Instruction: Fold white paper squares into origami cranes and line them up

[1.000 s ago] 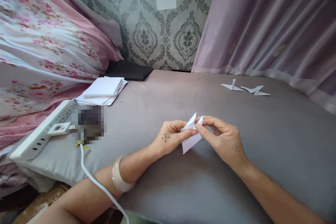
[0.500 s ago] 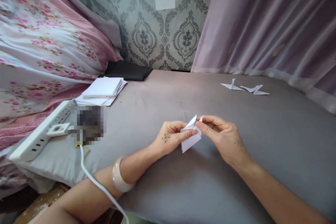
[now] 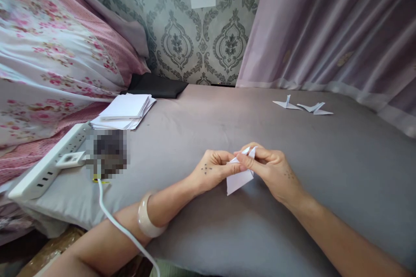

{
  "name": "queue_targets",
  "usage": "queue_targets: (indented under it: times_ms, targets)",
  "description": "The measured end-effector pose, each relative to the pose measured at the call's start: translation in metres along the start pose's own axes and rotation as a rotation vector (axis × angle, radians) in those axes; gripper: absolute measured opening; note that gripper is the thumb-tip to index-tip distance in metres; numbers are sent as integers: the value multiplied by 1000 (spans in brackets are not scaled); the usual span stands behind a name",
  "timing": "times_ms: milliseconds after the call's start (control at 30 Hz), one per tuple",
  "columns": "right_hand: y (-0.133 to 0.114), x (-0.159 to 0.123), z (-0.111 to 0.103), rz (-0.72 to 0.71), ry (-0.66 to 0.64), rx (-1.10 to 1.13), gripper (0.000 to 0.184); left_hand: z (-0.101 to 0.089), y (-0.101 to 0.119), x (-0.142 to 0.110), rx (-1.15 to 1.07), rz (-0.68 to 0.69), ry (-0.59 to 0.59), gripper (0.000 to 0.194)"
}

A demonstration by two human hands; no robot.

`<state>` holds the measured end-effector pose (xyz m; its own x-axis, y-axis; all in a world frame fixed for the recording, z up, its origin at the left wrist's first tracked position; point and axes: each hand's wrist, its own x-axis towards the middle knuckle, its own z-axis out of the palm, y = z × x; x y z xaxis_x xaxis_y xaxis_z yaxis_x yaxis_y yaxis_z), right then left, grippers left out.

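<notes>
Between my two hands is a small piece of folded white paper (image 3: pixel 239 180), held above the grey cloth surface. My left hand (image 3: pixel 212 169) pinches its left side, thumb lying across the front. From the right, my right hand (image 3: pixel 268 166) is closed on the upper part, thumb in front and fingers behind. Pointed paper flaps stick up between the hands, and a flat lower part hangs below the thumbs. My fingers hide the middle folds. Two folded white paper shapes with pointed ends, a left one (image 3: pixel 287 104) and a right one (image 3: pixel 316 109), lie far right.
A stack of white paper (image 3: pixel 125 106) lies at the back left, by a black flat item (image 3: pixel 159 85). A white power strip (image 3: pixel 48 162) runs along the left edge. Its white cable (image 3: pixel 120 225) crosses over my left forearm. A pink curtain (image 3: pixel 308 30) hangs behind at right.
My right hand has shifted left across the paper, its thumb now close to my left thumb. The flaps have moved to the right and the paper's lower part sits slightly lower.
</notes>
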<state>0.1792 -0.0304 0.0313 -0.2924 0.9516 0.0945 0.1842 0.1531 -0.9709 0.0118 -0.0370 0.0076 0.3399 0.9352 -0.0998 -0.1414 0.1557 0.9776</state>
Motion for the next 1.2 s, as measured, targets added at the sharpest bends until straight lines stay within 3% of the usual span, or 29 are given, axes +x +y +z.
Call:
queue_targets:
  times_ms: [100, 167, 300, 400, 500, 600, 700, 1067, 1200]
  targets:
    - [-1, -1, 3, -83, 86, -104, 29, 3, 3, -1, -17, -48, -72, 33]
    - [0, 1, 3, -62, 79, -87, 26, 2, 4, -1, -53, -70, -70, 34]
    - [10, 7, 1, 77, 123, 109, 36, -4, 1, 7, -234, -92, 127, 36]
    - [20, 10, 3, 109, 175, 63, 37, -10, -4, 15, -406, -88, 272, 31]
    - [27, 7, 9, -85, 204, -169, 17, -13, -7, 20, -512, -105, 304, 26]
    - [31, 4, 13, -364, 190, -397, 27, -13, -8, 20, -534, -100, 294, 25]
    - [32, 3, 14, -500, 163, -513, 37, -12, -9, 17, -505, -82, 262, 27]
    - [42, 4, 2, -701, 169, -1008, 34, -11, -10, 17, -363, -51, 162, 29]
    - [41, 5, 2, -699, 152, -1173, 31, -19, -17, 26, -124, 28, 204, 31]
